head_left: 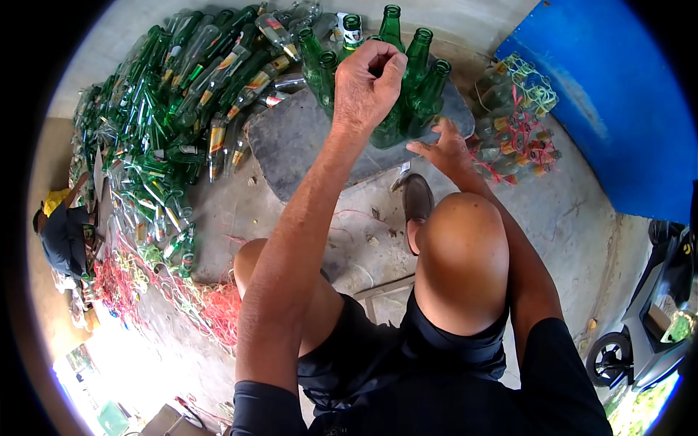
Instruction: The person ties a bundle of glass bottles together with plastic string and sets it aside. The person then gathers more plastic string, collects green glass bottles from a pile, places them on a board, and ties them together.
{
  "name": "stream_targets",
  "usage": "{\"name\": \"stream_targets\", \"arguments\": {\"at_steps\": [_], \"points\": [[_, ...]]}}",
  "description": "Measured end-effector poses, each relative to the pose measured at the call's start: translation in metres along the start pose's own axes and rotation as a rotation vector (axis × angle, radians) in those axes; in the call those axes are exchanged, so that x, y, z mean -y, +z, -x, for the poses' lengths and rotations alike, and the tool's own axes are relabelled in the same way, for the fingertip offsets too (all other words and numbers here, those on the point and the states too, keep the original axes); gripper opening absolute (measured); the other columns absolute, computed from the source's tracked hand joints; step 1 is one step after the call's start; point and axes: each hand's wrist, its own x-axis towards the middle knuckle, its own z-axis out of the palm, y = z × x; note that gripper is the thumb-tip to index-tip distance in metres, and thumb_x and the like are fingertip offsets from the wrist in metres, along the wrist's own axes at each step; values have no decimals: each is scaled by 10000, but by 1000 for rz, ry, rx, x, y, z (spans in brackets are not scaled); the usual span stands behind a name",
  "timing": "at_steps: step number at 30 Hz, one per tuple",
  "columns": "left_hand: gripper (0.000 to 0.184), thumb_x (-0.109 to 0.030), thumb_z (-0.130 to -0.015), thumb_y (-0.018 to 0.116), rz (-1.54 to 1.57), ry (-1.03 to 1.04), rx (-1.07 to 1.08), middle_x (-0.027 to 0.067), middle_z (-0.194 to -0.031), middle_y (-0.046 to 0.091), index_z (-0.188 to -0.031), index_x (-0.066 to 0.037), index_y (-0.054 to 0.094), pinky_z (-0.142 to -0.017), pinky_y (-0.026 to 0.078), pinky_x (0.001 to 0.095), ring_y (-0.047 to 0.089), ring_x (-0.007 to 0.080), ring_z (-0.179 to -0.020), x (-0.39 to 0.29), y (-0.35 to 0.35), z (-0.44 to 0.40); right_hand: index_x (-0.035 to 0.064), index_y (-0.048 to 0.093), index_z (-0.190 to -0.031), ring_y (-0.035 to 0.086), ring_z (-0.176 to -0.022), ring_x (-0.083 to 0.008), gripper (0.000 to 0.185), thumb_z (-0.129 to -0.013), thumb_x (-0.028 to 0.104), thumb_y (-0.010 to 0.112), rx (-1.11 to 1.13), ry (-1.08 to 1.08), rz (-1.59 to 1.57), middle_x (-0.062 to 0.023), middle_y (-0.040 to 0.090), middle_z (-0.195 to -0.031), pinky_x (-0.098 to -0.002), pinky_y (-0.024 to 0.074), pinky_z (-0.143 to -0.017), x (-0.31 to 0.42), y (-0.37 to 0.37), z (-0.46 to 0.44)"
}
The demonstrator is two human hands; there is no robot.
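Several upright green glass bottles [390, 25] stand close together on a dark, worn board [283, 145]. My left hand [371, 81] is over the middle of the group with its fingers curled and pinched; what they hold, if anything, is hidden. It covers part of the bottles behind it. My right hand [445, 145] is low at the right front of the group, beside the nearest bottles, with thumb and fingers apart and nothing between them. One bottle at the back has a white label [352, 33] at its neck.
A large heap of bottles [182, 80] lies on the left. Red and pale string [211, 312] is spread below it. Bottles tied with string [512, 138] stand at right, near a blue panel [582, 94]. Another person [64, 236] is at far left. A motorbike [647, 320] stands lower right.
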Motion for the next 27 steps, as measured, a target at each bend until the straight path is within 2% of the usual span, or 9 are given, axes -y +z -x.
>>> {"name": "stream_targets", "arguments": {"at_steps": [7,11,13,14,19,22,24,26,27], "points": [[167,-136,-943,740,-9,-10,19,45,-817,708,-1014,6,687,-674,521,269,637,101,-741,-3,-2,2,-91,516,-1300,639,-1153,-444,961,-677,498,950,28,22,54,-293,634,-1237,-495,522,-951,-1,-1,1],[363,-267,-971,777,-118,30,75,58,-974,731,-1183,12,684,-817,545,285,677,127,-913,-3,-8,7,-91,518,-1296,638,-1154,-435,957,-680,501,948,48,39,29,-289,642,-1226,-489,517,-951,-6,1,1],[412,-288,-961,791,-170,55,100,72,-1001,740,-1217,16,682,-846,552,295,687,139,-951,-6,-11,9,-66,547,-1221,674,-997,-369,883,-684,505,955,-1,-2,64,-255,663,-1154,-460,537,-880,-9,4,3],[402,-273,-944,799,-162,68,84,85,-993,744,-1200,15,686,-830,559,308,698,158,-948,-7,-11,8,-53,561,-1183,691,-918,-336,847,-686,507,958,-27,-25,81,-238,674,-1118,-446,547,-844,-10,6,2],[484,-270,-836,867,-246,128,37,143,-1044,747,-1175,24,686,-786,582,345,735,237,-959,-7,-16,17,-36,556,-1226,689,-1056,-379,851,-698,502,950,2,17,93,-239,693,-1145,-456,537,-903,-1,2,3],[514,-244,-845,878,-356,243,-11,145,-1108,729,-1239,6,663,-867,579,361,723,230,-1019,-6,-18,25,-34,552,-1252,715,-1009,-396,922,-675,569,941,-53,-86,87,-206,721,-1063,-464,563,-852,-15,13,5],[512,-180,-805,884,-401,297,-65,156,-1063,698,-1213,6,638,-826,581,386,717,273,-987,-5,-20,32,17,549,-1273,720,-970,-379,877,-691,540,945,-45,-105,110,-186,735,-1059,-440,576,-800,-41,23,5],[463,-103,-786,850,-447,354,-146,168,-1014,659,-1169,1,613,-783,575,414,700,319,-926,-14,-30,40,39,530,-1395,718,-1007,-318,894,-741,504,923,27,-44,114,-169,736,-1172,-418,559,-868,-36,16,6],[443,-74,-778,831,-459,328,-169,172,-999,647,-1153,0,607,-779,572,420,690,332,-906,-23,-34,43,42,522,-1424,717,-874,-264,893,-755,483,918,71,14,166,-166,735,-1143,-379,579,-754,-51,17,1]]}}
